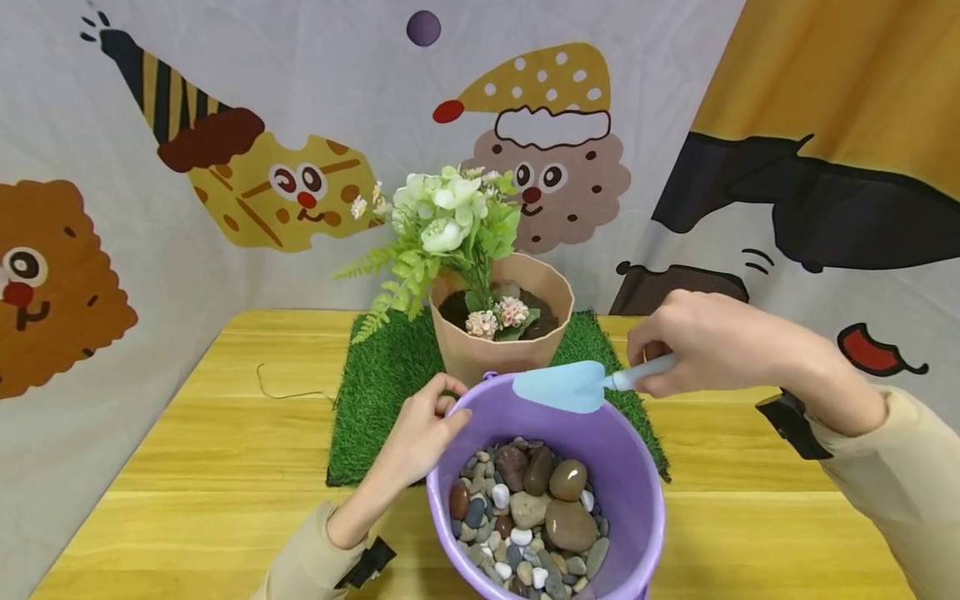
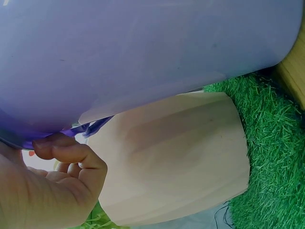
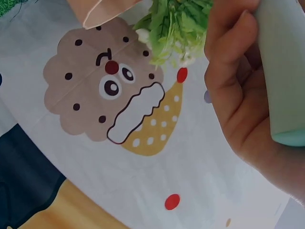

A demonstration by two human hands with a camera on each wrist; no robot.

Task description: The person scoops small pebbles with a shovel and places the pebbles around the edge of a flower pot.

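Note:
A purple bucket point(image 1: 630, 467) stands at the table's front, holding pebbles point(image 1: 517, 554) and several larger stones point(image 1: 572, 525). My left hand point(image 1: 426, 429) pinches the bucket's left rim between thumb and fingers; in the left wrist view the curled fingers point(image 2: 76, 155) press under the rim. My right hand point(image 1: 693, 342) grips the handle of a light blue trowel point(image 1: 562, 386), whose blade points left over the bucket's far rim. No stones show on the blade. Behind the bucket is a beige flowerpot point(image 1: 487, 354) with dark soil, white flowers point(image 1: 442, 212) and small pink blossoms point(image 1: 513, 312).
Under the pot and partly under the bucket lies a green artificial grass mat point(image 1: 375, 417) on the yellow wooden table point(image 1: 187, 450). A thin dark string point(image 1: 292, 394) lies to the left. Behind hangs a cloth point(image 1: 315, 75) printed with cartoon figures.

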